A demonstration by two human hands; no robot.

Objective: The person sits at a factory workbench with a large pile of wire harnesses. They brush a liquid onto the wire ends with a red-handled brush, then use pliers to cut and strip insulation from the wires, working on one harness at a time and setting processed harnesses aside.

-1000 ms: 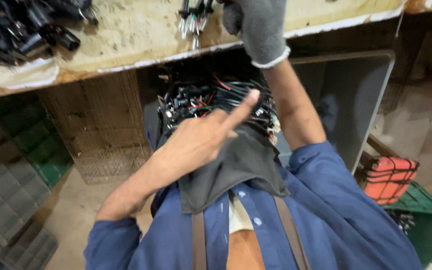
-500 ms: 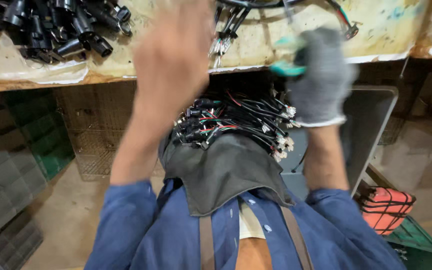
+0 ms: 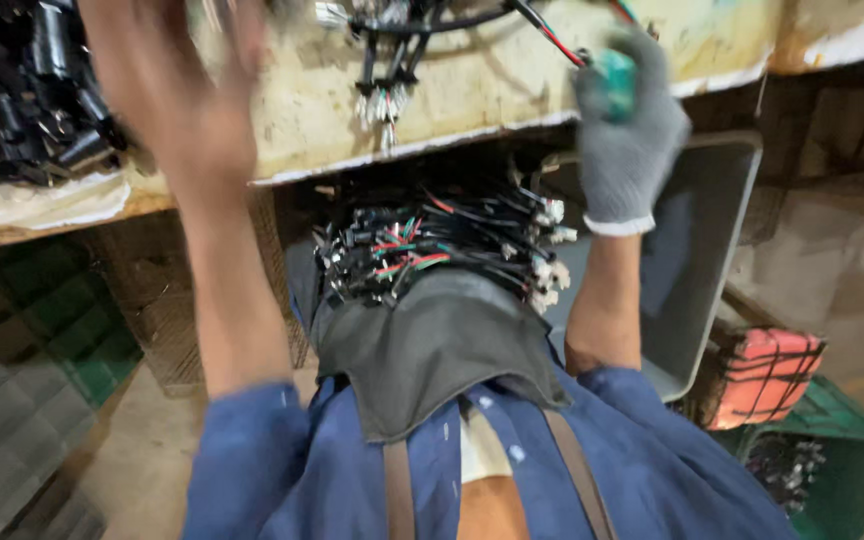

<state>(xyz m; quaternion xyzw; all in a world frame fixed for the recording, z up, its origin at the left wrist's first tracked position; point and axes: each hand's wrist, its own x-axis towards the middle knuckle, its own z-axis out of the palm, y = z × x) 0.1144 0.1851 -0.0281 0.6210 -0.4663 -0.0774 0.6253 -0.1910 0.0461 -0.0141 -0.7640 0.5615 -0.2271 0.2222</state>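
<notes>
My right hand (image 3: pixel 627 135), in a grey knit glove with a white cuff, is raised at the front edge of the workbench (image 3: pixel 472 95) with its fingers curled closed around a small teal object (image 3: pixel 614 82); I cannot tell what that object is, only that it sits in the fist at the end of a red and black wire. That wire runs up and left to a black wire harness (image 3: pixel 402 30) lying on the stained, pale bench top, its short stripped leads hanging over the bench edge. My left hand (image 3: pixel 177 85) is bare, lifted in front of the bench and badly blurred; I cannot tell how far open it is or whether it has hold of anything. Behind it, on the left end of the bench, lies a heap of black connectors (image 3: pixel 27 95). Between my forearms, on the dark grey apron (image 3: pixel 432 350) in my lap, rests a bundle of black, red and green wires (image 3: pixel 432 245) with white plugs at its right end. Just right of my right forearm stands a grey plastic bin (image 3: pixel 707 250), and further right an orange crate (image 3: pixel 767 375) sits on a green crate (image 3: pixel 842 445). More green crates (image 3: pixel 47 315) are stacked under the bench on the left.
</notes>
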